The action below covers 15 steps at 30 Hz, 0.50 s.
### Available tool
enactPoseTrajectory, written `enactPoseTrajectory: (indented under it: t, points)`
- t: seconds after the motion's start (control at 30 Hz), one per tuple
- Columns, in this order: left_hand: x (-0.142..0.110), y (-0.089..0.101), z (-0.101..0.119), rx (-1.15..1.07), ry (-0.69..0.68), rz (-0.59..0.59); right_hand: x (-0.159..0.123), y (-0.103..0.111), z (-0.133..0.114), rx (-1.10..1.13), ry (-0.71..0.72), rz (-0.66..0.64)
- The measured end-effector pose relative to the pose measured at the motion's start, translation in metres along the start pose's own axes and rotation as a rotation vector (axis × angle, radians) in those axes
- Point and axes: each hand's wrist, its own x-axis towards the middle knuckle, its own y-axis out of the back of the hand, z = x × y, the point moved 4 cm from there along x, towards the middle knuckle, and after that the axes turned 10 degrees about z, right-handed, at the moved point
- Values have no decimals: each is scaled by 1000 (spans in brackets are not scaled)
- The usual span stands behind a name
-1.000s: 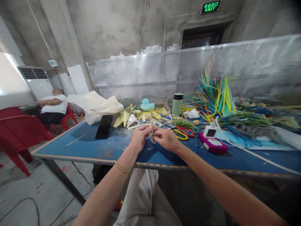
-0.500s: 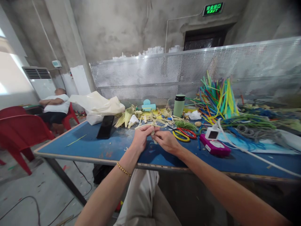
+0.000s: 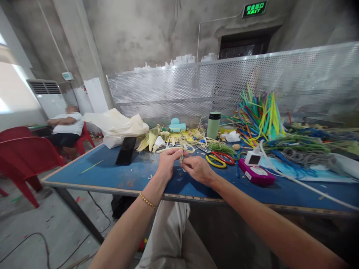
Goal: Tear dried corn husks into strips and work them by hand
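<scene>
Over the front part of the blue table, my left hand pinches a small pale corn husk piece between thumb and fingers. My right hand is closed on the lower end of the same piece, close against the left. Fingers cover most of it. A thin pale strip sticks out beyond the left hand on both sides. Scissors with one red and one yellow handle lie right of my hands. Dry husks and scraps are heaped just behind.
A black phone and a crumpled pale bag lie left. A green bottle stands behind. Rightward are a magenta box, a white charger with its cable, and colourful strips. A seated person is far left.
My right hand has shifted slightly down with the end of the husk piece. The pale strip at my left hand shows more clearly. Other things look unchanged.
</scene>
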Motion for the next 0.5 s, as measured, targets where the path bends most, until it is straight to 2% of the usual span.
enactPoseTrajectory:
  t: [0.2, 0.37, 0.43, 0.5]
  points:
    - [-1, 0, 2, -11, 27, 41, 0, -2, -2, -6, 59, -2]
    - [-2, 0, 3, -15, 35, 25, -2, 0, -5, -9, 102, 13]
    - [-1, 0, 3, -6, 21, 24, -2, 6, -7, 44, 143, 46]
    - [-1, 1, 4, 34, -23, 42, -1, 15, -9, 134, 165, 136]
